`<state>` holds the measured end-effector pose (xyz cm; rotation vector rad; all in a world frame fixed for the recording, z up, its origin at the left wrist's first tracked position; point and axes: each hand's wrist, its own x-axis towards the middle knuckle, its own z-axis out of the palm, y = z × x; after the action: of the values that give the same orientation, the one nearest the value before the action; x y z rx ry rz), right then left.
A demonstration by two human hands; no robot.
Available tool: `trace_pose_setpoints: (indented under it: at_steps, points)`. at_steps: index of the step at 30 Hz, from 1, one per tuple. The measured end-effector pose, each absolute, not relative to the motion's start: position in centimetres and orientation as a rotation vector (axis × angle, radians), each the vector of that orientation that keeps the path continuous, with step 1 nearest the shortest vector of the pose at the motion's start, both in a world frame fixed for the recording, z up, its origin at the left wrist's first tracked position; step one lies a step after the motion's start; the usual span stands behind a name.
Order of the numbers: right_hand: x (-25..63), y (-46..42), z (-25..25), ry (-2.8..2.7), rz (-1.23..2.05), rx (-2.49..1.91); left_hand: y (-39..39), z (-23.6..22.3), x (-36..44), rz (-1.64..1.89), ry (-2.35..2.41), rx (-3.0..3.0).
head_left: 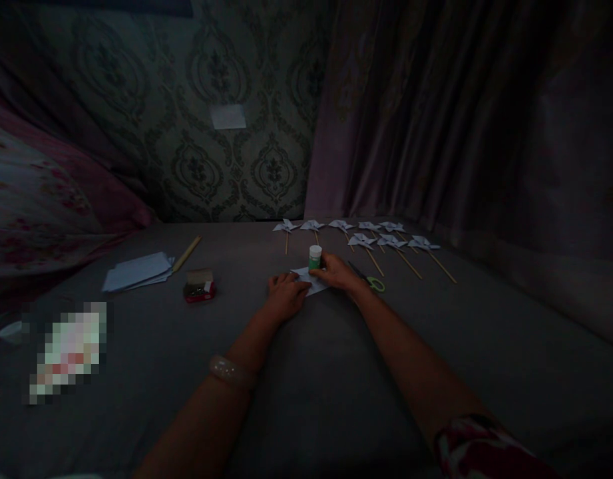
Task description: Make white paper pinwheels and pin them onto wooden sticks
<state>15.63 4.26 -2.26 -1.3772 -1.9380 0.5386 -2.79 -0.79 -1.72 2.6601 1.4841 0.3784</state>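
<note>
A sheet of white paper (317,287) lies on the grey-covered table, partly hidden under both hands. My left hand (287,295) rests on its left side, fingers stretched out and lying flat. At the paper's far edge my right hand (337,273) grips a small green bottle (314,261) with a white cap, held upright. Whether the bottle touches the paper I cannot tell. Just right of that hand lie scissors (376,285) with light green handles, their blades partly hidden behind it.
Several white paper pinwheels (362,241) on wooden sticks lie at the back right. To the left are a red open box (199,287) with small dark contents, a stack of white paper (139,271) and wooden sticks (187,253). A blurred-out item (71,349) lies near left.
</note>
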Motion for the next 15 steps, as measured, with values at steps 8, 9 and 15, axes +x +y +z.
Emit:
trace_pose_setpoints:
  at_steps: [8, 9, 15]
  points:
    - [15.1, 3.6, -2.0, -1.858, 0.445, -1.469, -1.0, -1.5, -2.7, 0.354, 1.492, 2.648]
    - [14.9, 3.5, -1.9, -1.843, 0.427, -1.485, -1.0, -1.4, -2.7, 0.355, 1.490, 2.650]
    - [14.9, 3.2, -1.5, -1.892, 0.377, -1.494, -0.9, -1.6, -2.7, 0.361, 1.488, 2.655]
